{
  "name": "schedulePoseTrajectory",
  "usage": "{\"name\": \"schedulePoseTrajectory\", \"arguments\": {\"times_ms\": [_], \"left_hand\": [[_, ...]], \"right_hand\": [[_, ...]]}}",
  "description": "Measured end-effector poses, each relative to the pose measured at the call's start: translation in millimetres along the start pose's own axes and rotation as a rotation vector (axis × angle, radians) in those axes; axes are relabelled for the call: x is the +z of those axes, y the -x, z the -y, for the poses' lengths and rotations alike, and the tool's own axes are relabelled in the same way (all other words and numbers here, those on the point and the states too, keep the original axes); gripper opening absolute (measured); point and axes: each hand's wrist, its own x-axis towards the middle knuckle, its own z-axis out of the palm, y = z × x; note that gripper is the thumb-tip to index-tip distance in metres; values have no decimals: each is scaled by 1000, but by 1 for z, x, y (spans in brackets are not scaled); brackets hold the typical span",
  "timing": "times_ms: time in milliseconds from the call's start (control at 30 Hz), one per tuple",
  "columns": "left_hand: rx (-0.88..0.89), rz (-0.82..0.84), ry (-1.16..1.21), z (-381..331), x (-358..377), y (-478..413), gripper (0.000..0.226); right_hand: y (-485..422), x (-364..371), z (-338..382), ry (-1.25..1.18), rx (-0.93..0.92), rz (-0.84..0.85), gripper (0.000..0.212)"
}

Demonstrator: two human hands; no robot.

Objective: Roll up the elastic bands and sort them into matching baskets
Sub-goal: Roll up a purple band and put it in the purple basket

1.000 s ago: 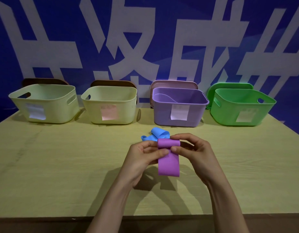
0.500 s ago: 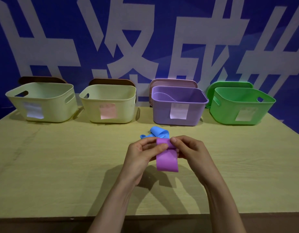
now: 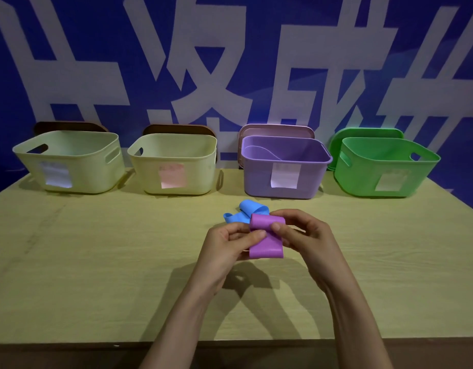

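Observation:
A purple elastic band (image 3: 266,249) is partly rolled, its roll at the top and a short flat tail hanging below. My left hand (image 3: 226,247) pinches the roll's left end and my right hand (image 3: 305,237) pinches its right end, above the middle of the table. A loose blue elastic band (image 3: 244,213) lies crumpled on the table just behind the hands. Four baskets stand along the back: two pale yellow baskets (image 3: 70,161) (image 3: 174,163), a purple basket (image 3: 284,169) with a purple band inside, and a green basket (image 3: 384,169).
Each basket carries a paper label on its front. Lids lean against the blue wall behind the baskets. The wooden table (image 3: 97,262) stretches wide to left and right, and its front edge runs near the bottom of the view.
The roll has grown thicker and the hanging purple tail has become shorter as both hands wound it. The hands stayed in about the same place.

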Motion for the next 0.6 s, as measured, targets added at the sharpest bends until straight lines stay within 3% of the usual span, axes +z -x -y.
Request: {"name": "schedulePoseTrajectory", "arguments": {"times_ms": [267,400,600], "left_hand": [[18,-9,27,-2,3,-1,34],[54,-8,43,-3,5,0,28],[66,6,6,-2,5,0,23]], "right_hand": [[3,-5,1,62,1,28,28],[5,-5,3,41,5,37,30],[-1,-4,-1,75,162,12,33]]}}
